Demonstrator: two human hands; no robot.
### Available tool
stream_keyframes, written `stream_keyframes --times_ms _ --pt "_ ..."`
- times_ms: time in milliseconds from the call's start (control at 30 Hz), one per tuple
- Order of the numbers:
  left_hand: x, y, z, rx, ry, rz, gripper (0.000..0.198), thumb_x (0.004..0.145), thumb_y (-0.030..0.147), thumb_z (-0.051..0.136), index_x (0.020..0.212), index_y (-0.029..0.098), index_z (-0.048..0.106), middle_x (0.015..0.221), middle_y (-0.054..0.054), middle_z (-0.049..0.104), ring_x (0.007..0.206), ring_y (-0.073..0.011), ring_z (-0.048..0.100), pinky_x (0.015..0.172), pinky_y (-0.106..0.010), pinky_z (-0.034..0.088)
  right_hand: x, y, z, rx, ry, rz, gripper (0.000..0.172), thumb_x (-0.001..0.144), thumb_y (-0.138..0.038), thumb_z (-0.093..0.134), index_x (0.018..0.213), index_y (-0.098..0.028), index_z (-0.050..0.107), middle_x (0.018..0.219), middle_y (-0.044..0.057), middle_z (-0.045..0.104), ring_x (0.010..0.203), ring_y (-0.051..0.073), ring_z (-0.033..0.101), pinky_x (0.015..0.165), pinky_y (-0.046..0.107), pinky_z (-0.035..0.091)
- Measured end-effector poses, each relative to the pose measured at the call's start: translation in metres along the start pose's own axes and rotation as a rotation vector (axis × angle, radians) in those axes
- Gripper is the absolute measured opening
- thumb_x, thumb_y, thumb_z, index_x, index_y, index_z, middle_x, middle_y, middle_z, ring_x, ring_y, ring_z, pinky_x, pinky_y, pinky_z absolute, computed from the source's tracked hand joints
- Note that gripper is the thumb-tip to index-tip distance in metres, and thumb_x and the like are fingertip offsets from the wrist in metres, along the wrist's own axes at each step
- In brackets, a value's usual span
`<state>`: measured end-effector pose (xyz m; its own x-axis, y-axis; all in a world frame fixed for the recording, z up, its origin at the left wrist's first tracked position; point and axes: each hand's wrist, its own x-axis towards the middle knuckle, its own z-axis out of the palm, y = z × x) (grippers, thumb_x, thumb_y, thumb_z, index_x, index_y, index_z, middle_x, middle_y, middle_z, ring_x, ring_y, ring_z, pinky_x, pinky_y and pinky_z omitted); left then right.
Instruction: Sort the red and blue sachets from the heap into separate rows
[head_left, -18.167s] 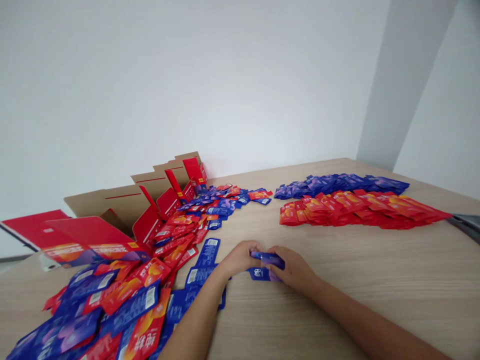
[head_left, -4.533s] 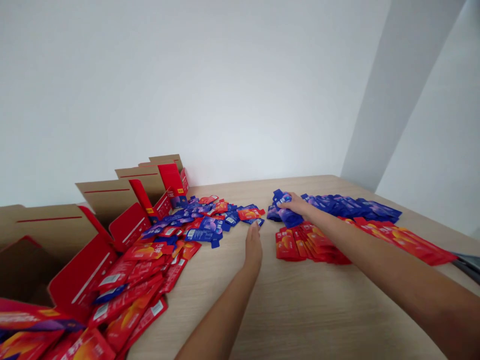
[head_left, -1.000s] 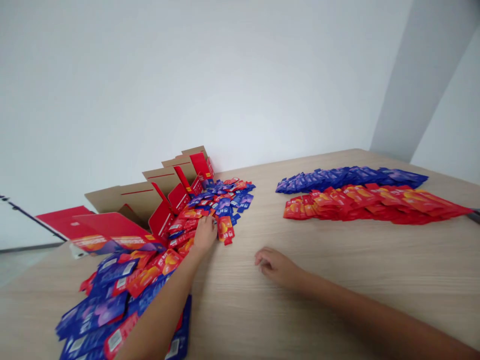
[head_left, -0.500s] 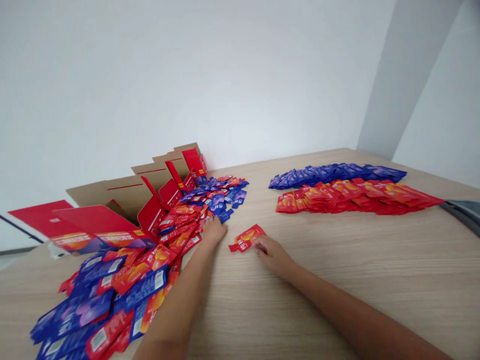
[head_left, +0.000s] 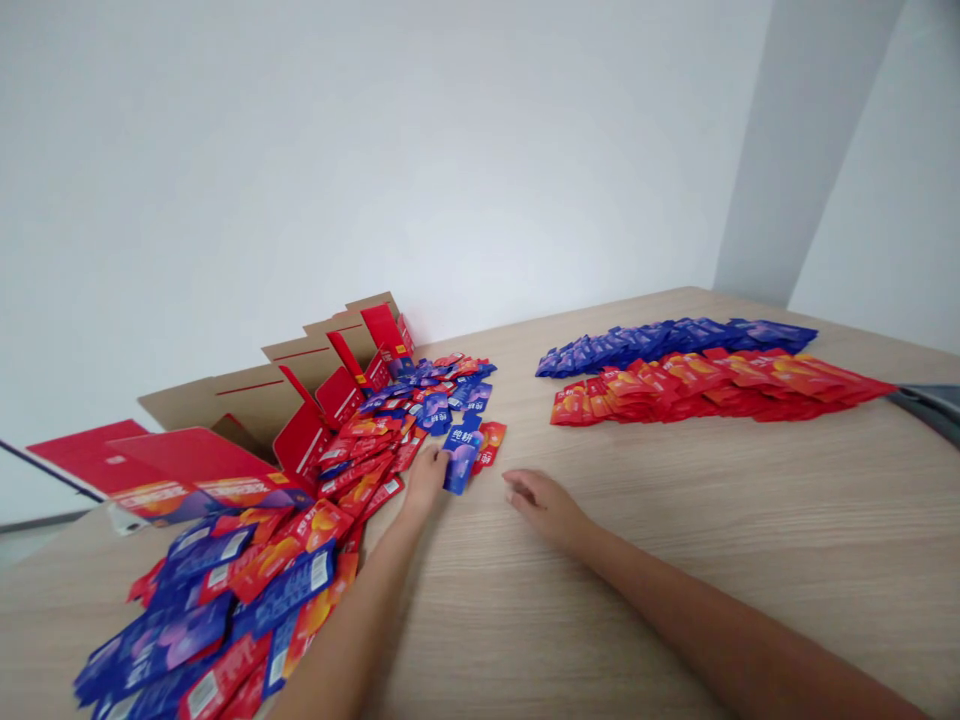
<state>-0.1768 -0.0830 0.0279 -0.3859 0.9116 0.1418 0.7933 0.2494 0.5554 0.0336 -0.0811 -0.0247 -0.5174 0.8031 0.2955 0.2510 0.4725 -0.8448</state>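
Note:
My left hand (head_left: 426, 480) pinches the edge of a blue pouch (head_left: 462, 458) with white characters and a purple fruit picture. Partly behind that pouch is a red-orange pouch (head_left: 491, 443); whether it lies on the table or touches the blue one I cannot tell. To the right, my right hand (head_left: 546, 508) hovers over or rests on the wood with thumb and fingers slightly apart and nothing between them. A mixed heap of red and blue pouches (head_left: 367, 450) spreads beside my left hand and forearm.
Open red cardboard boxes (head_left: 225, 465) stand along the left behind the heap. At the right, an overlapping row of blue pouches (head_left: 675, 340) lies behind a row of red pouches (head_left: 712, 385). A dark object (head_left: 930, 408) sits at the table's right side.
My left hand has drawn a blue pouch out of the heap toward me. My right hand has let go of the red pouch, which now lies farther away, partly covered by the blue one.

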Motion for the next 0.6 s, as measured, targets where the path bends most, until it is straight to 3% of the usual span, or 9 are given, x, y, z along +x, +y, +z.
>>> stream_keyframes --times_ms 133,233,333,433,533,600 --pt "-0.033 0.030 0.035 -0.272 -0.027 0.068 0.020 0.083 0.026 0.038 0.075 0.018 0.055 0.069 -0.001 0.063 0.066 -0.0148 0.060 0.060 -0.024 0.046 0.000 -0.005 -0.004 0.302 -0.026 0.141 0.033 0.085 -0.045 0.044 0.097 -0.019 0.061 0.072 0.003 0.067 0.061 0.018 0.062 0.054 0.029 0.046" --pt "-0.054 0.052 0.060 -0.661 -0.197 0.087 0.018 0.079 0.037 0.048 0.077 0.019 0.051 0.059 0.002 0.060 0.052 -0.0125 0.056 0.051 -0.023 0.044 0.000 -0.004 -0.009 0.435 0.083 0.220 0.032 0.083 -0.050 0.044 0.089 -0.022 0.057 0.055 -0.003 0.058 0.043 0.015 0.051 0.041 0.026 0.037" --pt "-0.065 0.061 0.073 -0.976 -0.476 0.036 0.030 0.071 0.046 0.059 0.075 0.020 0.045 0.041 0.008 0.049 0.033 -0.0089 0.042 0.036 -0.019 0.032 0.000 0.000 -0.015 0.456 0.257 0.268 0.028 0.080 -0.050 0.050 0.082 -0.023 0.057 0.054 -0.004 0.056 0.043 0.014 0.048 0.042 0.026 0.037" --pt "-0.071 0.060 0.073 -1.105 -0.576 -0.013 0.037 0.069 0.051 0.062 0.074 0.021 0.041 0.031 0.013 0.036 0.024 -0.0066 0.028 0.029 -0.017 0.019 0.002 0.000 -0.017 0.474 0.289 0.293 0.027 0.076 -0.050 0.056 0.080 -0.023 0.059 0.058 -0.003 0.057 0.044 0.013 0.047 0.043 0.027 0.037" --pt "-0.076 0.055 0.068 -1.049 -0.626 -0.028 0.041 0.064 0.053 0.065 0.074 0.022 0.041 0.028 0.014 0.031 0.022 -0.0072 0.025 0.028 -0.018 0.016 0.005 -0.001 -0.017 0.538 0.313 0.274 0.029 0.071 -0.047 0.063 0.085 -0.022 0.061 0.067 -0.002 0.062 0.053 0.014 0.053 0.049 0.027 0.042" --pt "-0.078 0.053 0.064 -0.889 -0.703 -0.031 0.039 0.064 0.054 0.064 0.069 0.022 0.042 0.028 0.013 0.032 0.023 -0.0087 0.028 0.029 -0.019 0.019 0.007 -0.002 -0.017 0.626 0.353 0.265 0.030 0.067 -0.045 0.069 0.085 -0.021 0.062 0.074 -0.001 0.066 0.062 0.015 0.057 0.056 0.027 0.045"
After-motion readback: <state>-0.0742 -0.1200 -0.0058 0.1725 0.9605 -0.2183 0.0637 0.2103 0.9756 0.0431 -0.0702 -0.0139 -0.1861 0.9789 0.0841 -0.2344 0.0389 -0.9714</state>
